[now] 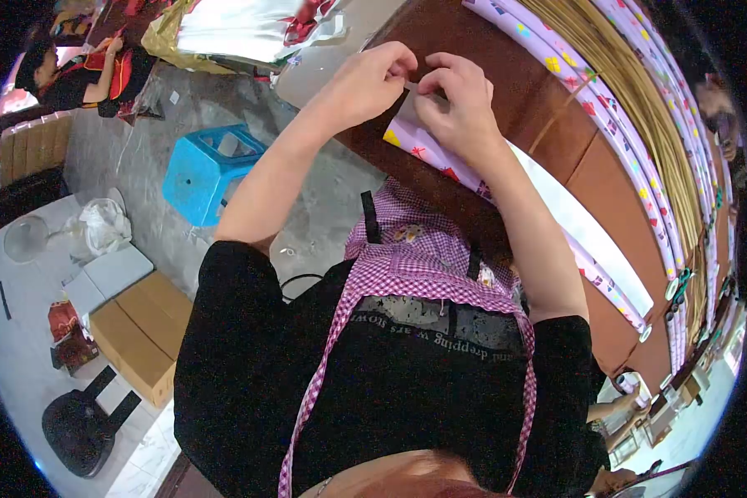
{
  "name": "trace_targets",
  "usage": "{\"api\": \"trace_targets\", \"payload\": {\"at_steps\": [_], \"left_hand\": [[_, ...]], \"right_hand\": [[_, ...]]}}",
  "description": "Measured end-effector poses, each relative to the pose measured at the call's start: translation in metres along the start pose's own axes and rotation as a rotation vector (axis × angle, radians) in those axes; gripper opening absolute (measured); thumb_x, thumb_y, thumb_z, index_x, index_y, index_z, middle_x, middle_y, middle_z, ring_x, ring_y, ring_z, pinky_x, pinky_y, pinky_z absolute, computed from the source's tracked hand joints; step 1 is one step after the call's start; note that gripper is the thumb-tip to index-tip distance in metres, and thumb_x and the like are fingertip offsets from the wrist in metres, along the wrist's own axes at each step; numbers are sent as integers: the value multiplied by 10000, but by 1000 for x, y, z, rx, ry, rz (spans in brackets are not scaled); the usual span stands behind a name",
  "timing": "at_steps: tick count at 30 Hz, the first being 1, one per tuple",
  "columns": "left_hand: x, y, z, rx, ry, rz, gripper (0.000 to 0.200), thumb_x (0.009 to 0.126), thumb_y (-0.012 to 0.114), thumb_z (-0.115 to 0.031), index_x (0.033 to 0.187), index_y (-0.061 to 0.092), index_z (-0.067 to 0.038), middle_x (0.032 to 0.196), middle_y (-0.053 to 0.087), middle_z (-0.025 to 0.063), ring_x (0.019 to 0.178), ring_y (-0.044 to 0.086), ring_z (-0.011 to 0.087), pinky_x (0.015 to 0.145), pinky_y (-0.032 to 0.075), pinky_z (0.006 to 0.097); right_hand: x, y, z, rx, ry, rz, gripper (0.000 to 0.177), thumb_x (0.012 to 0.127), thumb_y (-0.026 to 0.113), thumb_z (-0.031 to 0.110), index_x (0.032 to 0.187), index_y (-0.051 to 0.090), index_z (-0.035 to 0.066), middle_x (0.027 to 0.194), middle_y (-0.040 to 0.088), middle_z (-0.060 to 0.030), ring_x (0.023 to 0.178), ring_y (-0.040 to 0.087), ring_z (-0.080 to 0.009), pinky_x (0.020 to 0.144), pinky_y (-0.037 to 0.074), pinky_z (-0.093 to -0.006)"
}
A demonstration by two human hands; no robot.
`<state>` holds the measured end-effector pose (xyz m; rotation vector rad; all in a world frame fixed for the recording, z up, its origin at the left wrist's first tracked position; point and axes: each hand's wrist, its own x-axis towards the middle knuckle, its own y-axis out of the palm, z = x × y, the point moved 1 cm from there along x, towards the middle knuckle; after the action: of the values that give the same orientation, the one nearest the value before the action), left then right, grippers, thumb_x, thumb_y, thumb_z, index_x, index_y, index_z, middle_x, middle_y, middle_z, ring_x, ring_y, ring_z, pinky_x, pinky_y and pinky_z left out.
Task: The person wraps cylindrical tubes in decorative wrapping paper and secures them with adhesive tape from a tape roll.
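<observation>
Over the corner of a brown table (593, 170), my left hand (369, 87) has its fingers curled together; anything between the fingertips is too small to name. Close to it on the right, my right hand (456, 104) is also curled, thumb near the fingertips, above the end of a patterned strip. This lilac strip (440, 158) with red and yellow prints lies along the table edge, its white side (573, 212) showing beyond my right forearm. The two hands are a small gap apart.
Long patterned rolls (614, 116) and thin brown sticks (639, 75) lie along the table's far side. A blue stool (195, 178) and a cardboard box (145, 328) stand to the left. Another person (95, 79) sits at the upper left; a co-worker's arm shows at lower right.
</observation>
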<state>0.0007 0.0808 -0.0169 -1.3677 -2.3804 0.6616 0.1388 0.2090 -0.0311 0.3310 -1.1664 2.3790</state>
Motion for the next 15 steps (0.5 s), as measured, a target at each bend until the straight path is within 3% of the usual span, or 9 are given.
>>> {"api": "trace_targets", "payload": {"at_steps": [6, 15], "left_hand": [[-4, -8, -23, -70, -115, 62, 315, 868, 560, -65, 1172, 595, 6, 946, 705, 151, 888, 683, 249, 801, 531, 359], [-9, -6, -28, -74, -101, 40, 316, 886, 544, -76, 1189, 582, 7, 947, 708, 148, 882, 686, 247, 800, 533, 354]], "right_hand": [[0, -2, 5, -19, 25, -2, 250, 745, 762, 246, 934, 660, 118, 1309, 566, -100, 1283, 471, -319, 1039, 343, -494], [0, -1, 0, 15, 25, -14, 192, 772, 752, 225, 903, 688, 100, 1286, 592, -101, 1257, 497, -313, 1033, 361, -466]]}}
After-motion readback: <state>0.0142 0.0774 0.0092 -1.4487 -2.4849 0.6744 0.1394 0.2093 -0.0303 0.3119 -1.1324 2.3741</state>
